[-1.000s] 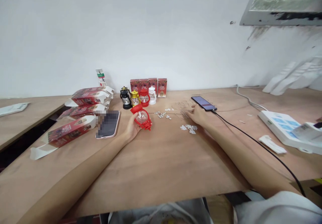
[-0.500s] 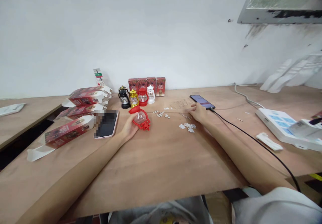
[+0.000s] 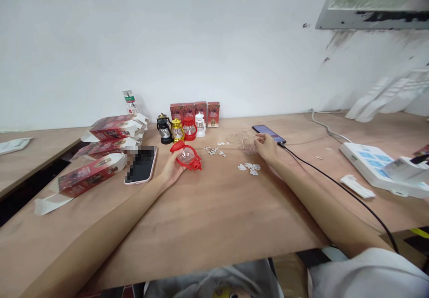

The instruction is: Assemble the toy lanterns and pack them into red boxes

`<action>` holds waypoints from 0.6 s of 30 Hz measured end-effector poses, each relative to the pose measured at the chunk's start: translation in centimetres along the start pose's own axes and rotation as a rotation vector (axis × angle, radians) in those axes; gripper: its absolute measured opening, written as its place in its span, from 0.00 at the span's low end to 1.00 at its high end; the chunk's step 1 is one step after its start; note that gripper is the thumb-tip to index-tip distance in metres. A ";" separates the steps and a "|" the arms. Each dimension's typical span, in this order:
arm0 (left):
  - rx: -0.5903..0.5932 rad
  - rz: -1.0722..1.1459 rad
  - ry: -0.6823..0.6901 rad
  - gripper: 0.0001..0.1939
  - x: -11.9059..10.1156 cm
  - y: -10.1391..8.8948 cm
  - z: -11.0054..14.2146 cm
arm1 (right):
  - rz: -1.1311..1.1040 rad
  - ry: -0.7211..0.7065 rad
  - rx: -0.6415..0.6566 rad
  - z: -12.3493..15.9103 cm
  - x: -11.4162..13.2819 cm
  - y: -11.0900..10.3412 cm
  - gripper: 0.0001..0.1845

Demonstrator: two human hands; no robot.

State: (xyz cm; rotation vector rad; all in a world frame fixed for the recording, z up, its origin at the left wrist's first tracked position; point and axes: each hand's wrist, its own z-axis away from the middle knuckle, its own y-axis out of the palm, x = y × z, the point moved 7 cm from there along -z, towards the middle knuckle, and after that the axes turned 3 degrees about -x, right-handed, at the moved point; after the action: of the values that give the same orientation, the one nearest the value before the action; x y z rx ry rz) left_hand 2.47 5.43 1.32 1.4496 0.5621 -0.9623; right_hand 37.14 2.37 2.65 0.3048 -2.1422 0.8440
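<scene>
My left hand [image 3: 172,171] is closed around a small red lantern [image 3: 186,156] with a clear globe, tilted so its top points down to the right. My right hand [image 3: 266,148] is at the right with thumb and fingertips pinched together on a thin bent wire [image 3: 247,147]. More thin wires [image 3: 236,136] lie on the table just beyond the fingertips. Nearer me is a little heap of white plastic pieces [image 3: 250,168]. Small round silvery discs [image 3: 214,151] are scattered between the two hands.
Black [image 3: 164,129], gold [image 3: 177,130], red [image 3: 190,129] and white lanterns [image 3: 200,126] stand before red boxes [image 3: 213,114]. Opened cartons [image 3: 90,173] and a phone [image 3: 142,165] lie left. At right are a cabled phone [image 3: 269,133] and a white power strip [image 3: 372,161].
My right hand has drawn its fingers up slightly, and a thin wire now sticks out from the fingertips. The red lantern has turned a little in my left hand.
</scene>
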 end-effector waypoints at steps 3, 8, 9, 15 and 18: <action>0.015 -0.002 0.000 0.10 0.0 0.0 -0.1 | -0.068 -0.006 -0.012 0.1 0.5 -0.1 0.17; 0.021 -0.004 0.016 0.12 -0.2 0.0 0.0 | -0.283 -0.029 0.014 1.1 2.4 0.4 0.15; 0.019 -0.005 0.021 0.12 -0.2 0.0 0.0 | -0.346 -0.036 0.030 1.5 3.0 0.6 0.14; -0.071 0.076 0.085 0.11 -0.5 -0.8 -0.1 | -0.437 -0.230 0.148 6.2 7.5 1.8 0.13; -0.089 0.128 0.127 0.11 -0.7 -0.9 -0.1 | -0.248 -0.589 0.080 9.7 10.6 1.4 0.11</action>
State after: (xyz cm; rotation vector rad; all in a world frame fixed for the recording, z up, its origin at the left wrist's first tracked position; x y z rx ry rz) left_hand 1.41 5.77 1.40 1.4553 0.5900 -0.7390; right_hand 23.86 -2.34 5.53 0.9370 -2.5303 0.7561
